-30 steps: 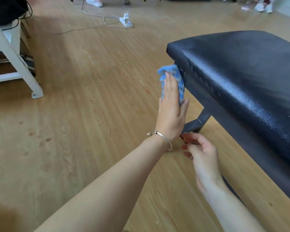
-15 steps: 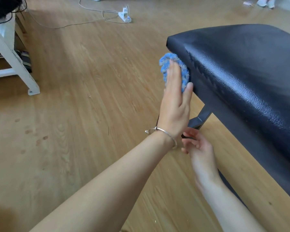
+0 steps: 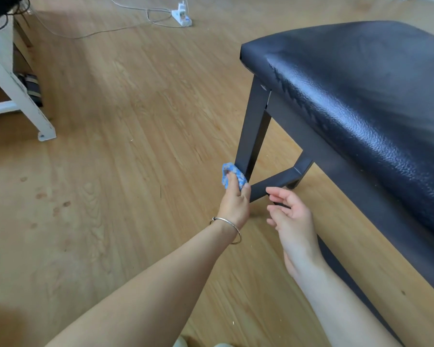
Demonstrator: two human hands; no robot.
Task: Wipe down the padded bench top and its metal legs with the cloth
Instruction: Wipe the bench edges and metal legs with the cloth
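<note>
One hand, the left hand (image 3: 236,200), grips the blue cloth (image 3: 232,175) at frame centre, now low on the metal leg (image 3: 252,136) rather than at the padded bench top (image 3: 361,78) edge: leg wiping is under way. Right hand (image 3: 292,216) hovers loosely open, empty.

1 view only, head-worn, wide-angle. Looks forward and steeply down from above and behind both forearms, which enter from the bottom edge. Close range: left hand (image 3: 236,204) and right hand (image 3: 292,221) sit near frame centre. Bench top (image 3: 361,91) fills the right side, cut by the right edge; its near leg (image 3: 252,131) runs down toward centre. Wood floor (image 3: 110,171) takes the left half. Straight lines bow toward the edges. No 2nd view to overlap.
</note>
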